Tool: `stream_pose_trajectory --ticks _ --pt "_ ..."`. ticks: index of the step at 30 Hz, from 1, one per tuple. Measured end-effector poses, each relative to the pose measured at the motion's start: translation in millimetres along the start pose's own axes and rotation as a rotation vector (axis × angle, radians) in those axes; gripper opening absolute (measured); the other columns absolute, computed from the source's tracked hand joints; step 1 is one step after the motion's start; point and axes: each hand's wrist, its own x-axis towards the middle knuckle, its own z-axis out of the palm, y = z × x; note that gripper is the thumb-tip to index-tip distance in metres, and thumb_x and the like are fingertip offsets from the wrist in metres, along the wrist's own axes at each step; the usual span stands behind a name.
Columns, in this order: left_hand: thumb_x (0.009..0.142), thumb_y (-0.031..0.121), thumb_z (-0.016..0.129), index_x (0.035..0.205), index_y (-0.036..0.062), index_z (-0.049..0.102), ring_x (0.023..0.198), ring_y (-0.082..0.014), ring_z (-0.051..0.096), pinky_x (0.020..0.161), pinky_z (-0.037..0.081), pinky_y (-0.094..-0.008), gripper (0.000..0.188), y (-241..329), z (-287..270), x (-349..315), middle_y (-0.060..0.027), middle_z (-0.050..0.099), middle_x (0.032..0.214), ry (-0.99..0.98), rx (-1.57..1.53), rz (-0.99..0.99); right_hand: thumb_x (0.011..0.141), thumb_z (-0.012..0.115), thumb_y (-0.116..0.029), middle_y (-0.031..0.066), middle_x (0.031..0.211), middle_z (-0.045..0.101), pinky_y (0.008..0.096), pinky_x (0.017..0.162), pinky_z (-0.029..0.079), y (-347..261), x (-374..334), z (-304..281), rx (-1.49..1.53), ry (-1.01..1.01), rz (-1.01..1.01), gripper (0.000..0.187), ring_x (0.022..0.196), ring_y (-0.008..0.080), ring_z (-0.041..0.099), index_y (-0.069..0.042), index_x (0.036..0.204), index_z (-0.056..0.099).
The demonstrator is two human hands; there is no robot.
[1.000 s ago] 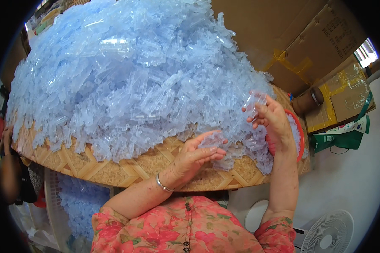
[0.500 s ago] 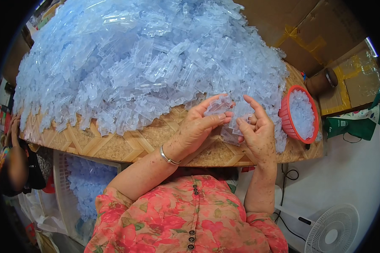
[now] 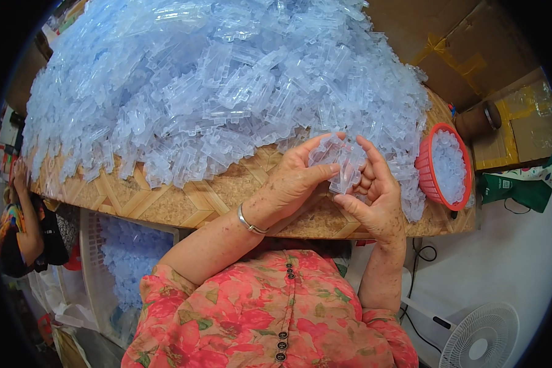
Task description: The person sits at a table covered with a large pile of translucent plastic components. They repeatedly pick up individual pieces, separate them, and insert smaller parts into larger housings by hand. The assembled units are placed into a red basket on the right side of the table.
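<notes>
Clear plastic pieces (image 3: 331, 151) are pinched between the thumb and fingers of my left hand (image 3: 297, 175), which wears a silver bangle. My right hand (image 3: 379, 199) closes around another clear plastic piece (image 3: 348, 176) right beside them; its thumb is at the lower end and its fingers curl behind. The two hands almost meet over the table edge, and where one piece ends and another begins is hard to make out. Just beyond lies a big heap of the same bluish, see-through plastic pieces (image 3: 227, 92).
The wood-patterned table (image 3: 165, 202) has a curved near edge. A red basket (image 3: 429, 175) of small translucent pieces stands at the right, near a brown jar (image 3: 475, 121) and cardboard boxes (image 3: 466, 55). Below are a crate (image 3: 92, 257) and white fan (image 3: 478, 343). Another person's arm (image 3: 27, 214) shows far left.
My hands have come closer together, bringing their plastic pieces against each other. The right thumb has shifted lower on its piece. The view has shifted slightly.
</notes>
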Motion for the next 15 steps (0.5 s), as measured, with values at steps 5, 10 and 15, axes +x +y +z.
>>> stream_pose_trajectory --ticks 5,10,15 --pt "0.105 0.022 0.051 0.147 -0.0025 0.042 0.125 -0.0228 0.056 0.111 0.042 -0.0389 0.050 -0.9 0.7 2.0 -0.0135 0.057 0.136 -0.010 -0.081 -0.001 0.065 0.083 -0.001 0.0063 0.120 0.054 0.0249 0.075 0.055 -4.5 1.8 2.5 -0.241 0.119 -0.166 0.089 0.096 0.0113 0.058 -0.005 0.147 0.048" --pt "0.111 0.035 0.026 0.150 -0.0052 0.037 0.136 -0.0289 0.048 0.120 0.032 -0.0430 0.056 1.0 4.2 5.1 -0.0199 0.051 0.145 0.002 -0.186 0.002 0.063 0.082 -0.003 0.0086 0.138 0.049 0.0270 0.074 0.057 1.0 2.0 0.0 -0.302 0.185 -0.202 0.086 0.098 0.0152 0.057 -0.005 0.143 0.051" --pt "0.110 0.025 0.034 0.150 -0.0065 0.035 0.133 -0.0283 0.051 0.117 0.037 -0.0417 0.051 -3.3 -2.3 6.8 -0.0223 0.051 0.145 -0.022 -0.204 0.055 0.064 0.082 -0.004 0.0097 0.139 0.052 0.0289 0.076 0.057 -6.8 0.4 4.2 -0.537 0.205 -0.252 0.085 0.100 0.0179 0.059 -0.006 0.144 0.050"
